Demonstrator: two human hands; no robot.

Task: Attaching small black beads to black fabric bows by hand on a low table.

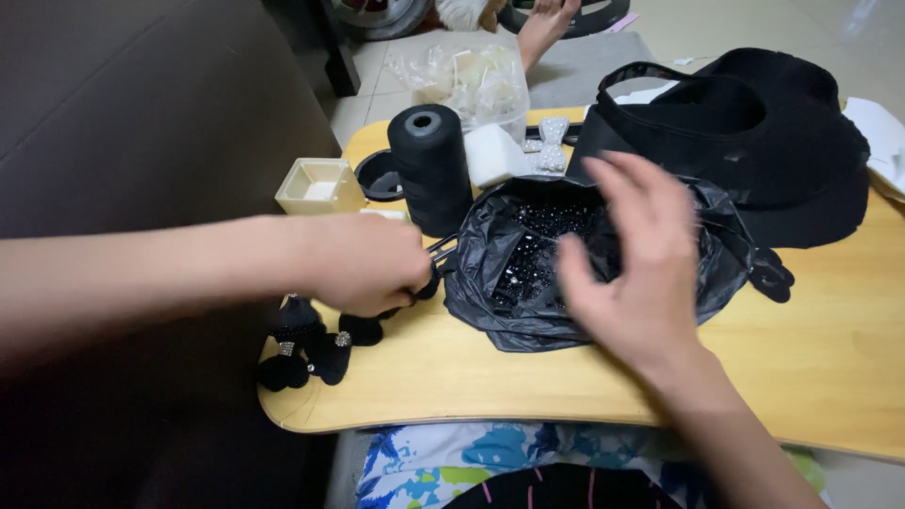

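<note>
Head cam, looking down at a small wooden tray table (830, 377) over the lap. The left hand (363, 262) is curled into a loose fist at the tray's left side, pinching something small and black (430, 283) at its fingertips, right against the edge of the bag; can't make out what the piece is. Just below that hand sits a cluster of little black bows (311, 349) with sparkly centres, hanging over the tray's front-left edge.

The right hand (641, 269) is open, fingers spread and a bit blurry, hovering over the black plastic bag (726, 269) in the middle of the tray, holding nothing as far as I can see. The bag is open and full of tiny shiny beads (537, 254).

Behind the bag: a black thread spool (430, 170) standing upright, a cream square cup (319, 186), a white sponge block (494, 154), a rhinestone bow (550, 143) and a black hat (754, 132). Someone else's hand (545, 26) shows on the floor at the top.
</note>
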